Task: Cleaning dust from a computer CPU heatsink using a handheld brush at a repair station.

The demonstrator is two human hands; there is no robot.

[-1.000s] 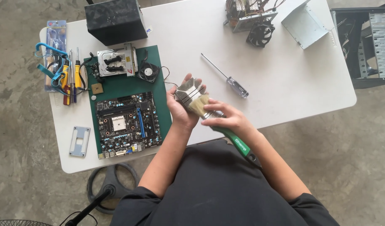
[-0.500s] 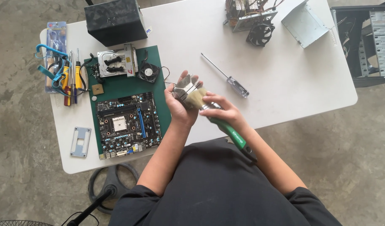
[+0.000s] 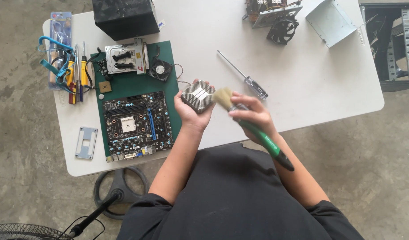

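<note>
Heatsink [image 3: 198, 96], a square block of silver fins, sits at the centre of the frame, cupped in the left hand [image 3: 192, 111], whose fingers curl up around its edges and clamp it from below. Just to its right, the pale bristles of a paintbrush [image 3: 251, 126] touch the heatsink's right edge. The right hand [image 3: 251, 116] is closed around the brush's metal ferrule, and the green handle with its black tip slants toward the lower right over the person's forearm. Both hands hover above the near edge of a white table [image 3: 302, 98]. Left of the hands a motherboard [image 3: 137, 125] lies on a green mat [image 3: 137, 84]. Above and right of the brush a screwdriver [image 3: 242, 75] lies on the table.
</note>
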